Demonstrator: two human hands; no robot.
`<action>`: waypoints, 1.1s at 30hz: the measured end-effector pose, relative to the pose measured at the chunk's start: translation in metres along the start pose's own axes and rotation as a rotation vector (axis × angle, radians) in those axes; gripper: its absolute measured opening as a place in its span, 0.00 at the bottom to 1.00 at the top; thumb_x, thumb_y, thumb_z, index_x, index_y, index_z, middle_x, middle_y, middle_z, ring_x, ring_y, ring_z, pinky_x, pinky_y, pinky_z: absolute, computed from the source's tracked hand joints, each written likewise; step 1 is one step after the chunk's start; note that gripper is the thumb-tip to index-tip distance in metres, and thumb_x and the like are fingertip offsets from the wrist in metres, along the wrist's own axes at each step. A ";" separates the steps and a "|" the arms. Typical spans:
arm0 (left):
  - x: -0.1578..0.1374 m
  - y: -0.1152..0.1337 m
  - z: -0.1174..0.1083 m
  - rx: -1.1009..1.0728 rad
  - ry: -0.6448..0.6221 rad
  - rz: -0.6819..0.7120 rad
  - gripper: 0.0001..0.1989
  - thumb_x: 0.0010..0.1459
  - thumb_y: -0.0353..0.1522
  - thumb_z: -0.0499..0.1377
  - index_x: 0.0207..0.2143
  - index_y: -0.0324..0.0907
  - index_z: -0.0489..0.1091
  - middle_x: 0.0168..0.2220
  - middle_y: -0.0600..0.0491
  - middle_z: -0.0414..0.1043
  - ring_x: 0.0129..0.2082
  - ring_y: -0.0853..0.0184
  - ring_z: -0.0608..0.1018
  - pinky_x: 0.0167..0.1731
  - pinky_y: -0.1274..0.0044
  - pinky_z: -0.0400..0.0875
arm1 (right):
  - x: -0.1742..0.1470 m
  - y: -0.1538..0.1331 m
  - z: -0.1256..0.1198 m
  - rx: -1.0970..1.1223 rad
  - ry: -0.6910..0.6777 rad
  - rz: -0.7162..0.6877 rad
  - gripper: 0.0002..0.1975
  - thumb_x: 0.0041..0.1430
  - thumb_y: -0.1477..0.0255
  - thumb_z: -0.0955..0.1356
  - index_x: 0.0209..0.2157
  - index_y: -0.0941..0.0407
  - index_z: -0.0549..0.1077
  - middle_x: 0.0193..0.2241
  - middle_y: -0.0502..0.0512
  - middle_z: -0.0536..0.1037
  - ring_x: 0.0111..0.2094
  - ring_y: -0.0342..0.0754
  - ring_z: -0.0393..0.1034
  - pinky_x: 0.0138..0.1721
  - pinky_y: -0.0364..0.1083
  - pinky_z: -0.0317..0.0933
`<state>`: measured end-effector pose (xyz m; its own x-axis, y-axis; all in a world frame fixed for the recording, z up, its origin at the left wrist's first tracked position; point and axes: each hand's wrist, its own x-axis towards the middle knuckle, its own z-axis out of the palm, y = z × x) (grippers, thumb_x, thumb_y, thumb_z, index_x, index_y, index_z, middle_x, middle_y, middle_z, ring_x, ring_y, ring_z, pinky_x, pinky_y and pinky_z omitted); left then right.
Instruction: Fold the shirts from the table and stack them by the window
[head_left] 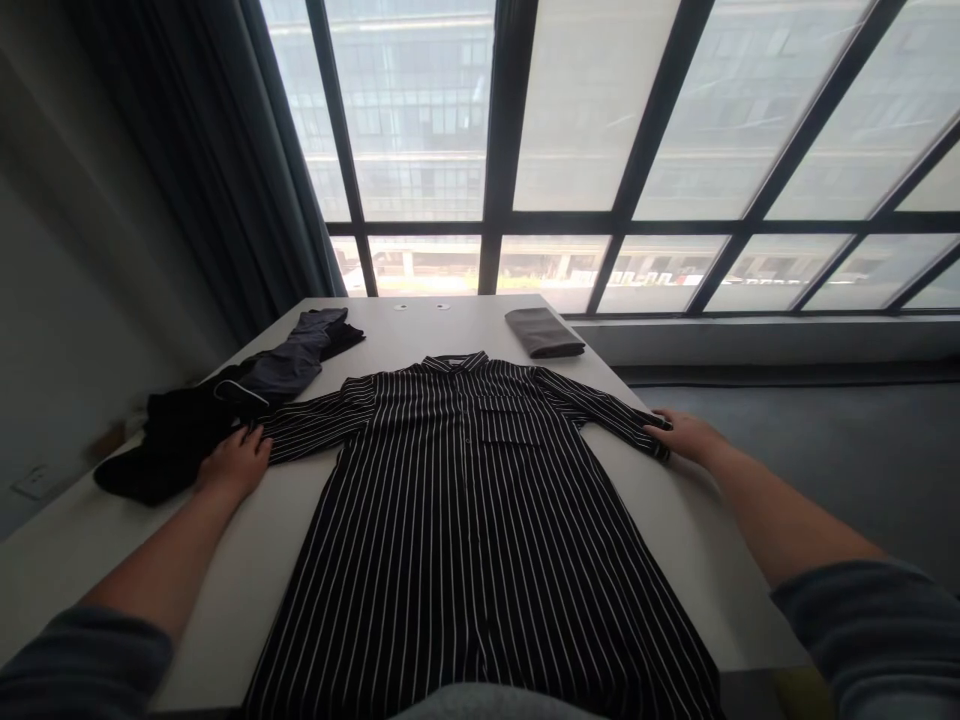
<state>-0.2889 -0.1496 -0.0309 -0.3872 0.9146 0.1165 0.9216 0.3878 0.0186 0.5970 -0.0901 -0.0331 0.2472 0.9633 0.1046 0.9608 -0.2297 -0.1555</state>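
A black long-sleeved shirt [465, 500] with thin white stripes lies front up on the white table [285, 540], collar away from me and sleeves spread to both sides. At the end of the left-hand sleeve, my left hand [234, 465] has its fingers closed on the cuff, right beside a heap of dark clothes. My right hand [688, 438] grips the other cuff at the table's right edge, thumb and fingers around the fabric. The shirt's hem runs toward my body and is partly hidden at the bottom of the view.
Dark clothes [176, 430], black and grey, lie piled along the table's left side. A folded grey cloth [545, 332] rests near the far right corner. Two small white round fittings [442, 307] show at the far edge. Behind stand large windows and a dark curtain [202, 150].
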 end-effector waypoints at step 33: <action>-0.017 0.003 -0.006 0.002 0.046 -0.084 0.35 0.64 0.47 0.41 0.67 0.48 0.67 0.70 0.47 0.63 0.67 0.50 0.67 0.59 0.57 0.68 | 0.018 -0.073 -0.003 -0.113 -0.024 -0.010 0.28 0.72 0.56 0.60 0.67 0.52 0.70 0.67 0.65 0.63 0.67 0.63 0.59 0.68 0.65 0.54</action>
<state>-0.2798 -0.1644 -0.0264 -0.4610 0.8728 0.1601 0.8860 0.4628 0.0284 0.5319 -0.0566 -0.0171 0.2360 0.9683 0.0823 0.9715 -0.2332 -0.0423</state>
